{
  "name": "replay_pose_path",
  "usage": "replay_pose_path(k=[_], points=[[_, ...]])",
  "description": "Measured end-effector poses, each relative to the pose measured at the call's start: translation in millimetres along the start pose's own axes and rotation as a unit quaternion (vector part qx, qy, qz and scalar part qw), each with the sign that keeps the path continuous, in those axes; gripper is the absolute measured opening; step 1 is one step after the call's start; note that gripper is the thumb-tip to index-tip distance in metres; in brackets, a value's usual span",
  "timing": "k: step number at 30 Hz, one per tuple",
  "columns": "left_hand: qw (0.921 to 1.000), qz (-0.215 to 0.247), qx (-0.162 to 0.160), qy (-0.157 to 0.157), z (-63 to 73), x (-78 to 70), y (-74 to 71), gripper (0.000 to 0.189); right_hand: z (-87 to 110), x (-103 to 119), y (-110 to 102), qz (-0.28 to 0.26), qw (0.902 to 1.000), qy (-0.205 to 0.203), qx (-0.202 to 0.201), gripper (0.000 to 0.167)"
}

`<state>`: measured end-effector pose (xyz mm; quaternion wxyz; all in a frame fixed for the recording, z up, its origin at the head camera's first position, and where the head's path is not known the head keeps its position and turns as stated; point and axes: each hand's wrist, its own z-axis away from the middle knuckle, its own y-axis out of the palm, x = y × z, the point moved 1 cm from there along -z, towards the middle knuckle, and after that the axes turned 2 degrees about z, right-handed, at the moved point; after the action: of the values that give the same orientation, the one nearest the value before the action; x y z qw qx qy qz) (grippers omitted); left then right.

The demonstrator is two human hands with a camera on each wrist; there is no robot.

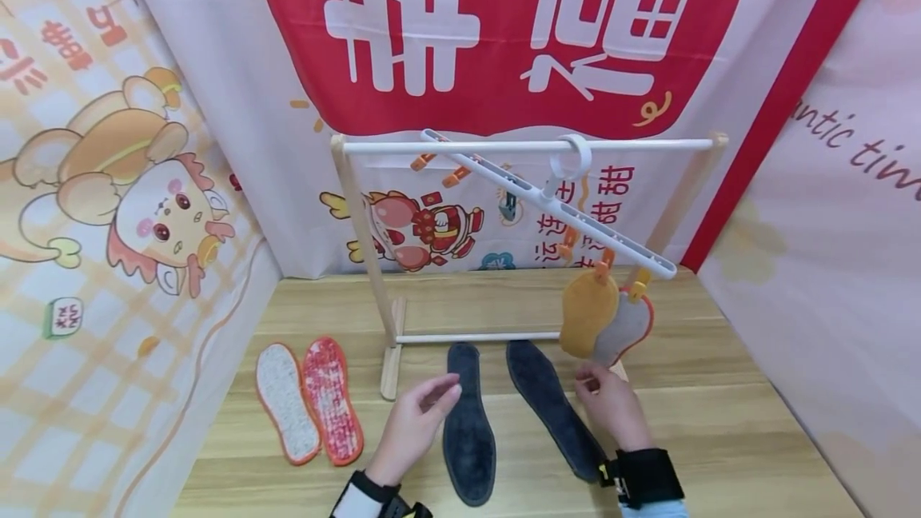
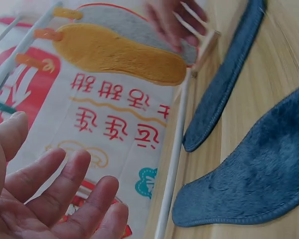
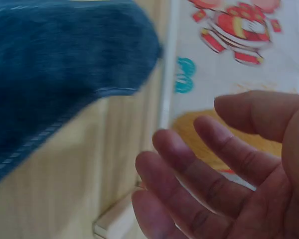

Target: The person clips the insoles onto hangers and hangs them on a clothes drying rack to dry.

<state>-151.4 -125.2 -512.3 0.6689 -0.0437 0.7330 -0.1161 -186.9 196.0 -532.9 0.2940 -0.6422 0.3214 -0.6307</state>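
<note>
Two dark blue plush insoles lie on the wooden table: a left one (image 1: 469, 430) and a slanted right one (image 1: 554, 406). My left hand (image 1: 420, 422) hovers at the left insole's edge, its fingers relaxed and holding nothing. To the right of the slanted insole is my right hand (image 1: 612, 406), loosely bent and empty, close below the hanging insoles. A mustard-yellow insole (image 1: 588, 314) and a grey insole with red edging (image 1: 626, 328) hang by clips from a white hanger bar (image 1: 604, 232). In the right wrist view, the fingers (image 3: 174, 149) are spread apart.
A rack with a white top rail (image 1: 460, 147) and wooden legs stands at the back, the hanger hooked over it. Several orange clips (image 1: 456, 176) dangle from the hanger. On the left lie a white insole (image 1: 288, 402) and a red-and-white insole (image 1: 332, 400). Printed cloth walls surround the table.
</note>
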Motion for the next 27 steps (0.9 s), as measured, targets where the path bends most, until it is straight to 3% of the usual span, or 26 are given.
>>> replay_pose_path(k=[7, 12, 17, 23, 27], points=[[0.9977, 0.022, -0.026, -0.059, 28.3, 12.5, -9.5, 0.045, -3.7, -9.3, 27.3, 0.084, 0.9964, -0.009, -0.010, 0.018], [0.9966, 0.020, -0.030, -0.074, 44.3, 26.1, -14.1, 0.042, -7.8, -8.7, 39.1, 0.131, 0.9905, -0.037, -0.022, 0.023], [0.9952, 0.019, -0.039, -0.088, 51.8, 37.1, -19.1, 0.040, -16.2, -7.3, 45.7, 0.169, 0.9836, -0.057, -0.030, 0.019], [0.9946, -0.005, -0.052, -0.090, 57.2, 45.6, -26.2, 0.039, -29.0, -4.2, 53.2, 0.189, 0.9813, -0.036, -0.011, 0.029], [0.9930, -0.021, -0.048, -0.105, 62.5, 50.0, -30.4, 0.044, -32.1, -1.1, 59.9, 0.193, 0.9799, -0.047, -0.022, 0.039]])
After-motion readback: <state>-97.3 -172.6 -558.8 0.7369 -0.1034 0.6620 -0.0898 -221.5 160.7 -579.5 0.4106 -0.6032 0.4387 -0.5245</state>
